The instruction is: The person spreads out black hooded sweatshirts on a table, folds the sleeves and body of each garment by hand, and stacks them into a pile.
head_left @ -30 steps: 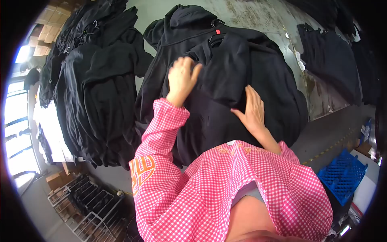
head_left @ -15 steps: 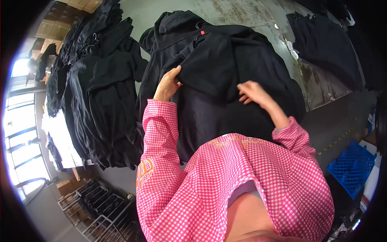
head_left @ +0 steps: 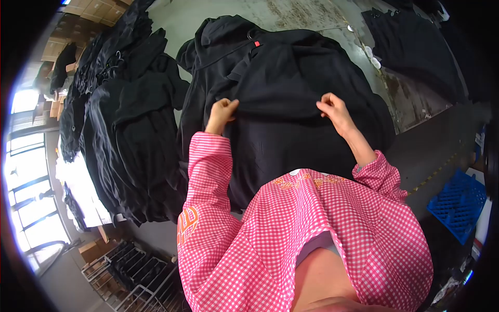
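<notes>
Black sweatshirts lie in a pile on the table in front of me. My left hand (head_left: 222, 115) pinches the near left edge of a folded part of the top black sweatshirt (head_left: 278, 83). At the right end of that same edge, my right hand (head_left: 338, 113) has thumb and fingers closed on the fabric. The edge runs nearly straight between both hands. A small red tag (head_left: 257, 44) and a dark loop show near the top of the garment. Layers beneath the fold are hidden.
To the left hangs a large heap of black garments (head_left: 138, 125). More dark cloth (head_left: 410, 52) lies at the far right of the greenish table (head_left: 317, 15). A blue plastic crate (head_left: 457, 205) is on the floor at right; a metal rack (head_left: 138, 278) stands lower left.
My right hand has moved slightly right and up, from loosely open to closed on the fabric. My left hand has lowered a little and closed tighter; the folded cloth edge is now pulled straighter.
</notes>
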Demonstrator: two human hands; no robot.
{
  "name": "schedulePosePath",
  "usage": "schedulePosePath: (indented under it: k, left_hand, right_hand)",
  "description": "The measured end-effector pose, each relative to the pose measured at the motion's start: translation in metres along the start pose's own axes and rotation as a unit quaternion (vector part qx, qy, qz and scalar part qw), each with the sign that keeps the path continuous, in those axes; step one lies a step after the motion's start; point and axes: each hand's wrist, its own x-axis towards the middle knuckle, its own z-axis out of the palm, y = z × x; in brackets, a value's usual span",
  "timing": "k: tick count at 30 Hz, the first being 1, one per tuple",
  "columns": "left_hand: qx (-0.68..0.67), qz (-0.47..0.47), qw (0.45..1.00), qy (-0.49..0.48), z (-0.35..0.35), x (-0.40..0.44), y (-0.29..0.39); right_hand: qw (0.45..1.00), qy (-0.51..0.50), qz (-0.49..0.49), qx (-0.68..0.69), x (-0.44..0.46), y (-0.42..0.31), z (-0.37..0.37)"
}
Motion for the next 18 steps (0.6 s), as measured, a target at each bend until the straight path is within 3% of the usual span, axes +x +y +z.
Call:
schedulePosePath:
  k: [2,3,4,5,7,10,12,14,17,18]
  left_hand:
    - [0.338,0.045,0.937,0.074,0.010,0.001,-0.012]
    - [0.366,0.117,0.914,0.133,0.016,0.001,0.001]
    - [0.390,0.188,0.881,0.191,0.025,-0.001,0.020]
    - [0.392,0.189,0.880,0.190,0.035,0.000,0.034]
    - [0.394,0.415,0.792,0.215,0.064,0.005,0.056]
    - [0.422,0.464,0.759,0.174,0.121,0.039,0.059]
    - [0.520,0.381,0.748,0.160,0.133,0.073,0.029]
    - [0.568,0.380,0.703,0.199,0.138,0.095,0.006]
    - [0.549,0.378,0.729,0.155,0.120,0.106,0.000]
    - [0.548,0.384,0.728,0.151,0.121,0.103,0.004]
  right_hand:
    - [0.976,0.052,0.022,-0.212,-0.008,0.013,-0.001]
    - [0.976,0.053,0.021,-0.211,-0.009,0.010,0.007]
    - [0.948,0.067,-0.082,-0.300,-0.010,0.002,0.019]
    - [0.901,0.080,-0.183,-0.384,-0.011,-0.008,0.032]
    - [0.756,0.101,-0.372,-0.529,-0.019,-0.019,0.048]
    - [0.697,0.018,-0.353,-0.624,-0.027,0.011,0.034]
    - [0.688,0.034,-0.357,-0.631,-0.019,0.035,0.008]
    - [0.827,0.047,-0.309,-0.467,-0.026,0.021,-0.007]
    - [0.795,0.172,-0.347,-0.467,-0.048,-0.013,-0.075]
    - [0.830,0.246,-0.275,-0.418,-0.059,-0.011,-0.107]
